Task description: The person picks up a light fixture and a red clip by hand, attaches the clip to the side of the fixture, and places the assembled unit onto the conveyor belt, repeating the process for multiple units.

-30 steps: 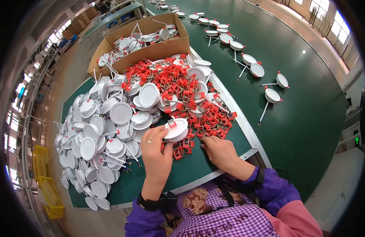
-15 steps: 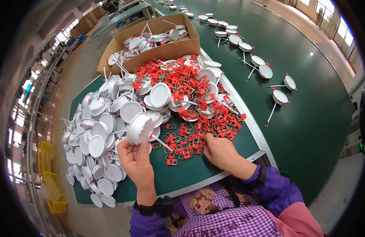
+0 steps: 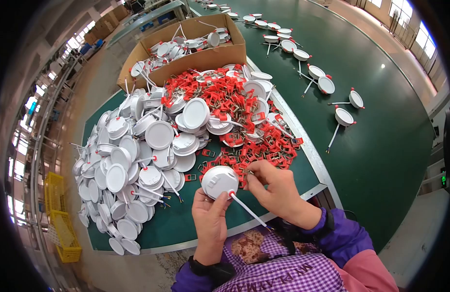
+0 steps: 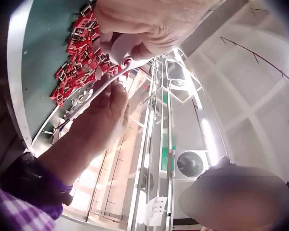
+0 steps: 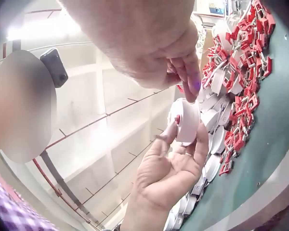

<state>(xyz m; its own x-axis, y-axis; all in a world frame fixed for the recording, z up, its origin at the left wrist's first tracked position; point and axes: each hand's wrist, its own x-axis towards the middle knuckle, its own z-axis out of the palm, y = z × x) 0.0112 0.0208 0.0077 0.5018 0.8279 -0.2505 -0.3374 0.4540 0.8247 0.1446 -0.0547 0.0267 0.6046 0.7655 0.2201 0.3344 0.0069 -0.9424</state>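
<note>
The left hand (image 3: 210,221) grips a round white lamp (image 3: 219,182) by its lower rim, back side up, its white cable (image 3: 248,209) hanging toward the apron. Beside the lamp's right edge, the right hand (image 3: 278,192) pinches a small clip (image 3: 247,171), partly hidden by the fingers. In the right wrist view the left hand (image 5: 166,180) holds the lamp (image 5: 187,120) from below, with the right hand (image 5: 176,62) just above it. Red clips (image 3: 264,146) lie piled behind the hands; many white lamps (image 3: 137,165) are heaped on the left.
A cardboard box (image 3: 186,58) of lamps stands at the back of the green table (image 3: 183,219). Across a metal edge (image 3: 303,146) on the right, a green surface (image 3: 376,170) carries a line of lamps. Yellow crates (image 3: 64,233) stand at the far left.
The left hand has moved right with the lamp, which now shows its back. From the clip pile's edge, the right hand has risen beside the lamp and holds a clip.
</note>
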